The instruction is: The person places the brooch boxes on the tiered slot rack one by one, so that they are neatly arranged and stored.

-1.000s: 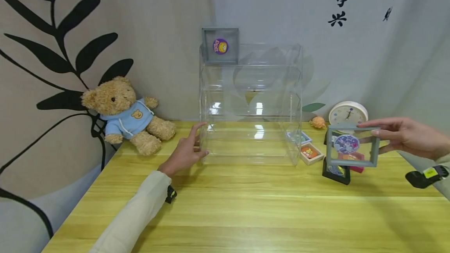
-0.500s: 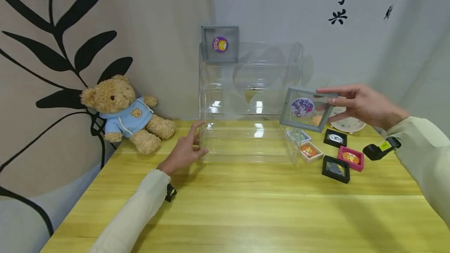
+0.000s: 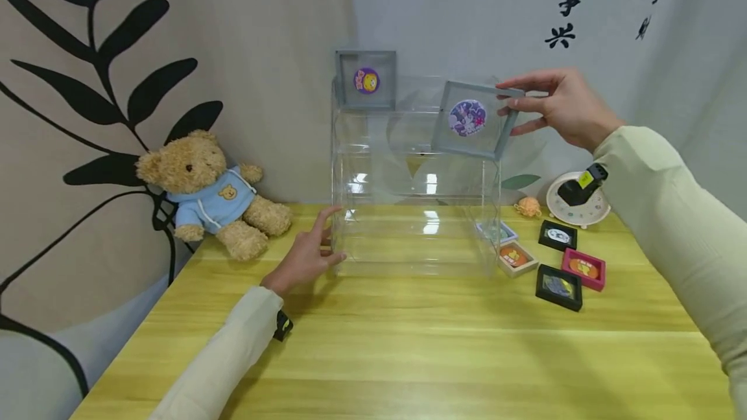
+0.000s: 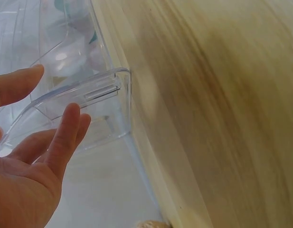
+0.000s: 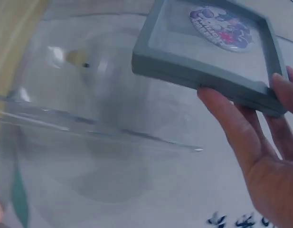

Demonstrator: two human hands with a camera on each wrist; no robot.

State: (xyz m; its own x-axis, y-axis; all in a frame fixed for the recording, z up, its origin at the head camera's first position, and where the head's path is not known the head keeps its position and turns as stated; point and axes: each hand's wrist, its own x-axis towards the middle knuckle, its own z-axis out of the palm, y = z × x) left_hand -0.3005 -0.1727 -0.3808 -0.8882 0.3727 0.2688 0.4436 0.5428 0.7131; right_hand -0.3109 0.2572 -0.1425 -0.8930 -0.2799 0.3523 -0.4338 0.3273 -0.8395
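Note:
My right hand (image 3: 563, 105) pinches a grey square display frame (image 3: 489, 151) by its right side, thumb and fingers on either side of the border. A round purple badge (image 5: 222, 28) shows through its clear window. The frame is tilted and overlaps the upper right of a clear acrylic tiered rack (image 3: 417, 258). On the rack's top left stands another grey frame (image 3: 382, 99) with a purple-and-yellow badge. My left hand (image 3: 303, 258) is at the rack's lower left side; in the left wrist view its straight fingers and thumb lie either side of the clear side panel (image 4: 82, 90).
Several small frames lie right of the rack, among them a black frame (image 3: 559, 287), a pink frame (image 3: 585, 269) and a cream frame (image 3: 516, 259). Behind them are a round white clock (image 3: 578, 203) and a small orange figure (image 3: 528, 207). A teddy bear (image 3: 216, 193) sits at left.
My right hand has carried the grey frame left and up from over the small frames to the rack's upper right. The left hand has stayed at the rack's side.

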